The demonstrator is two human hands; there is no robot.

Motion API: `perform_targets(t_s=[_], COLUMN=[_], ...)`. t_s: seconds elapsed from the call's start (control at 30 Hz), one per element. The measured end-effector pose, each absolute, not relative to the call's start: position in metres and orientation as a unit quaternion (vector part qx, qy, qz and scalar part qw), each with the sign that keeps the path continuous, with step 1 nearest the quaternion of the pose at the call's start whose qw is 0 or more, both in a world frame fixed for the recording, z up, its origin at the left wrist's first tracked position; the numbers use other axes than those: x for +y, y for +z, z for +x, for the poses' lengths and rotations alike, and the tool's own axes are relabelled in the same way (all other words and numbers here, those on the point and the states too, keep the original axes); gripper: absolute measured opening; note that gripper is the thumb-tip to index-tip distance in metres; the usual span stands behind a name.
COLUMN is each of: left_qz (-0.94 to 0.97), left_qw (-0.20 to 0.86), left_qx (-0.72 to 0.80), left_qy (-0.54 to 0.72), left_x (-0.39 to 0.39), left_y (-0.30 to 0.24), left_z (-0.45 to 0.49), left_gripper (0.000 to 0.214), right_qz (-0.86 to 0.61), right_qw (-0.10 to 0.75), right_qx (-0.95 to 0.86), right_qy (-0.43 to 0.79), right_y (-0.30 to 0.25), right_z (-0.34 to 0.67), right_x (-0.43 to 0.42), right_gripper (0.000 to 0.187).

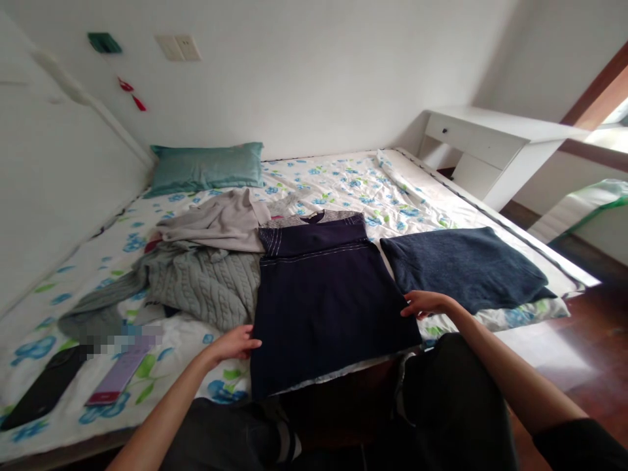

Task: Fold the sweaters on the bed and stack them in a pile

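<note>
A dark navy garment [328,294] lies spread flat on the bed [343,180], its lower hem hanging slightly over the near edge. The left hand [234,343] rests at the garment's left edge, fingers together and flat against the fabric; whether the grip pinches the cloth cannot be told. The right hand [426,303] sits at the garment's right edge, fingers extended and touching the fabric; its grip likewise cannot be confirmed as closed on anything.

Just right of the garment lies a folded dark blue sweater [466,265]. To the left sits a heap of clothing: a grey cable-knit sweater [206,284] and, behind it, a pale beige top [220,222]. A teal pillow [206,167] lies at the head of the bed against the wall. Near the left foot corner lie a black phone [44,389] and a purple flat item [120,373]. A white desk [495,140] stands beyond the bed's right side.
</note>
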State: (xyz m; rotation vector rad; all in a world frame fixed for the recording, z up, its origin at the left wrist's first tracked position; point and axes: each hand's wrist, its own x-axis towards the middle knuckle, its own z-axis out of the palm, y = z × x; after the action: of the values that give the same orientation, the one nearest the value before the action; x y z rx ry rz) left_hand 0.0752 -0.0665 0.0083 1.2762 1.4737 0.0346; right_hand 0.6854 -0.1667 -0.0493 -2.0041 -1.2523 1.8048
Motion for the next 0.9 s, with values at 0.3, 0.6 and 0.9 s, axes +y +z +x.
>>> perform_targets(t_s=[0.3,0.6,0.9], left_qz=[0.547,0.549,0.459], left_qw=[0.599,0.557,0.502], left_qx=[0.575,0.619,0.672], left_qy=[-0.103,0.073,0.293], left_x=[-0.079,0.013,0.155], left_y=[0.011,0.012,0.011], left_z=[0.052,0.076,0.122], left_gripper=[0.071,0.068,0.039], right_qz=[-0.638,-0.732,-0.720], right_qw=[-0.025,0.086,0.370], right_qx=[-0.432,-0.463,-0.404], right_qy=[0.637,0.492,0.426], right_y=[-0.044,-0.060,-0.065], right_z=[0.706,0.703,0.713], right_x=[-0.187,-0.116,0.025], right_gripper=[0.057,0.040,0.027])
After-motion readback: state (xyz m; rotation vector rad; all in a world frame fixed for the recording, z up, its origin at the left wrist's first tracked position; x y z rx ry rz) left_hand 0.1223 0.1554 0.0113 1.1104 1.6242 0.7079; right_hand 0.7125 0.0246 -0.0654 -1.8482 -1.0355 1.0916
